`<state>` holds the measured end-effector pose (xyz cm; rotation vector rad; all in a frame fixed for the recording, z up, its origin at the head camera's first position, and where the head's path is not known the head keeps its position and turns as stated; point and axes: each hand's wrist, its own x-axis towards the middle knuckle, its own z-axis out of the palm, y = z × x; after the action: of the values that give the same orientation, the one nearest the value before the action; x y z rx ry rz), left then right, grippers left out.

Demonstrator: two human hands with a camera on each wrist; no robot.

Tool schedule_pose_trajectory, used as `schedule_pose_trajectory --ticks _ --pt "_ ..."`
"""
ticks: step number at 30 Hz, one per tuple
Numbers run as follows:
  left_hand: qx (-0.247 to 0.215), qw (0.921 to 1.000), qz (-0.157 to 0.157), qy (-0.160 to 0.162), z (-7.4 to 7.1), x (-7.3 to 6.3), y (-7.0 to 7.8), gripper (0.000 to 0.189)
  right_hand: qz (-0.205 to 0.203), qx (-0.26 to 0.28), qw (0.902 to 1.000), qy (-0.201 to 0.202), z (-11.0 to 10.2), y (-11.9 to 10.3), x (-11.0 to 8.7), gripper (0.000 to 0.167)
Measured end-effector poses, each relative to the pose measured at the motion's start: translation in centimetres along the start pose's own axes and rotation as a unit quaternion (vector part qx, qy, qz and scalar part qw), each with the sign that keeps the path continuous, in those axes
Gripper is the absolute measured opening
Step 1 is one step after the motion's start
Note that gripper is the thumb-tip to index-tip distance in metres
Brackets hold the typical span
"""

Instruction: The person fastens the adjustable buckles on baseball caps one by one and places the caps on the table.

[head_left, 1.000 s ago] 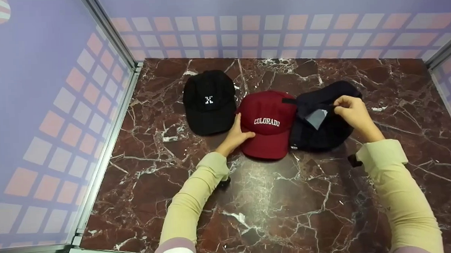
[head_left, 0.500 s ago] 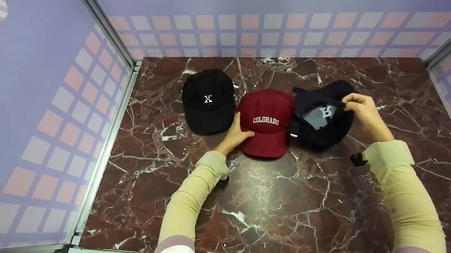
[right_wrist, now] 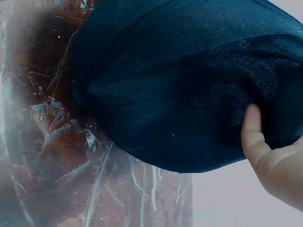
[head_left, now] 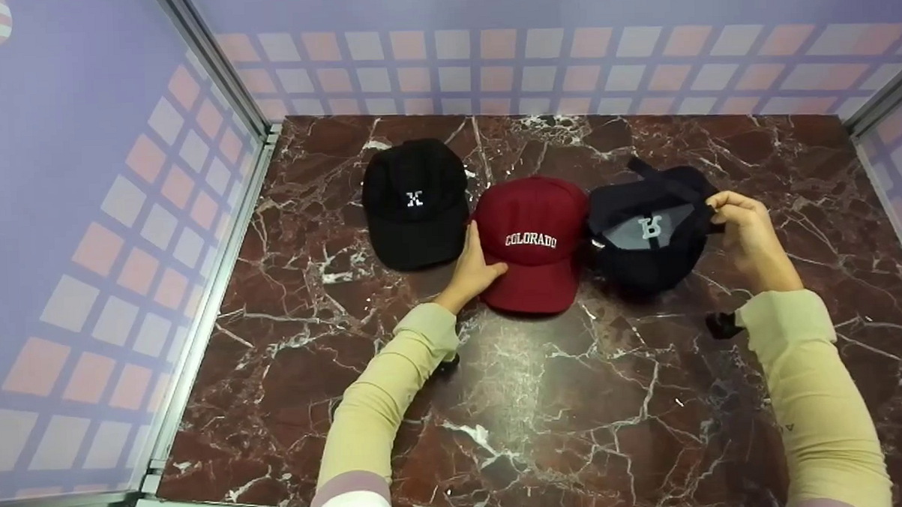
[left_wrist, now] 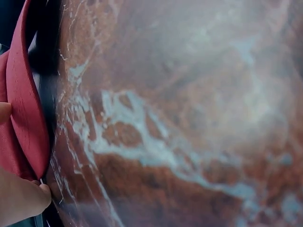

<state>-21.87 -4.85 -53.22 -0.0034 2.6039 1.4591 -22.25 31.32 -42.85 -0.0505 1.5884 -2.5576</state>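
Note:
A red baseball cap lettered COLORADO lies brim toward me in the head view. My left hand holds its left side, thumb over the front by the brim. That brim shows at the left edge in the left wrist view. Right of it, a navy baseball cap is turned so its grey inside and a pale letter show. My right hand pinches its right edge; a loose strap sticks up at its back. In the right wrist view a finger presses into the dark cloth. My other right fingers are partly hidden.
A black baseball cap with a small white emblem lies left of the red one. All rest on a dark red marble-patterned tabletop. Purple panels with printed squares and metal frame rails bound the left, back and right.
My right hand has moved right and slightly toward me, turning the navy cap so its inside letter shows and its strap swings up. The left hand and red cap stay nearly still.

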Motion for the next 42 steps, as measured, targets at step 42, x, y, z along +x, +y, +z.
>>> schedule_pose_trajectory --ticks 42 --pt "0.344 0.9248 0.16 0.03 7.2 -0.5 9.3 0.027 -0.031 0.167 0.9772 -0.127 -1.8 2.0 -1.6 0.042"
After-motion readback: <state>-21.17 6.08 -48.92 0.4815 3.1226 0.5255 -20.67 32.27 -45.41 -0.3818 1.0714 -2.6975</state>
